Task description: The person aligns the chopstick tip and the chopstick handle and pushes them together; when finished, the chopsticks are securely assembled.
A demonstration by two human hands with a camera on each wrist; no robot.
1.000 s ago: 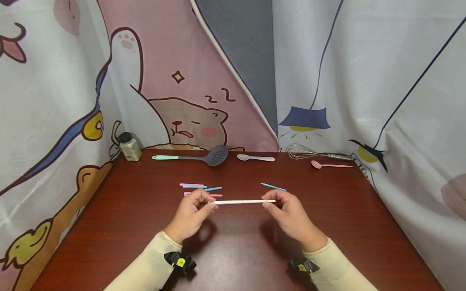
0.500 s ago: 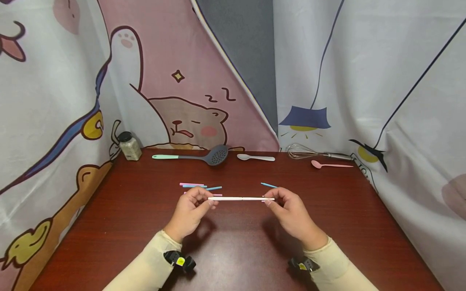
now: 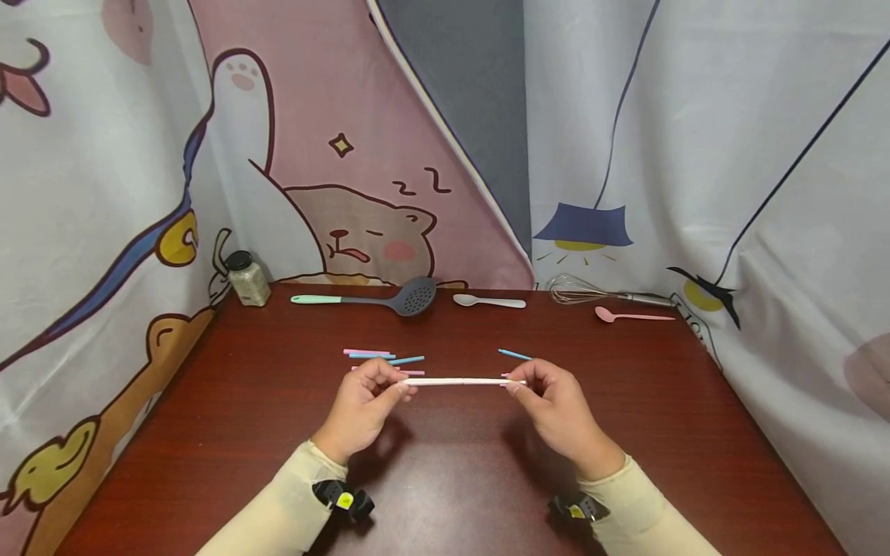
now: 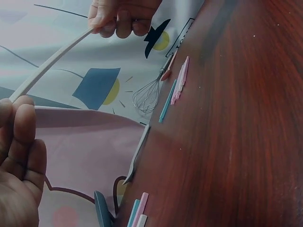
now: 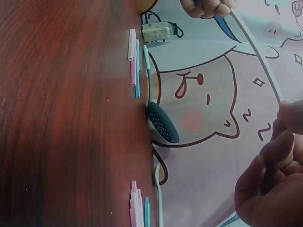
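A thin white stick [image 3: 455, 381] with a seam near its middle is held level above the table. My left hand [image 3: 365, 401] pinches one end between thumb and fingertips. The other end is pinched by my right hand [image 3: 559, 405]. In the right wrist view the white stick [image 5: 258, 52] runs straight between both hands. Beyond my left hand lie several pink and blue sticks [image 3: 409, 360]. Behind my right hand lies a blue stick [image 3: 513, 354]; the right wrist view shows several pink sticks [image 5: 136, 208] beside it, mostly hidden in the head view.
Along the table's back edge lie a slotted spoon [image 3: 416, 297], a pale spoon [image 3: 490, 302], a wire whisk [image 3: 577, 290] and a pink spoon [image 3: 633, 315]. A lidded jar [image 3: 248, 279] stands at the back left corner. Printed curtains [image 3: 431, 139] hang behind the table [image 3: 445, 486].
Both hands have risen slightly with the white stick, which lies more level than before. My right hand covers more of the blue stick behind it.
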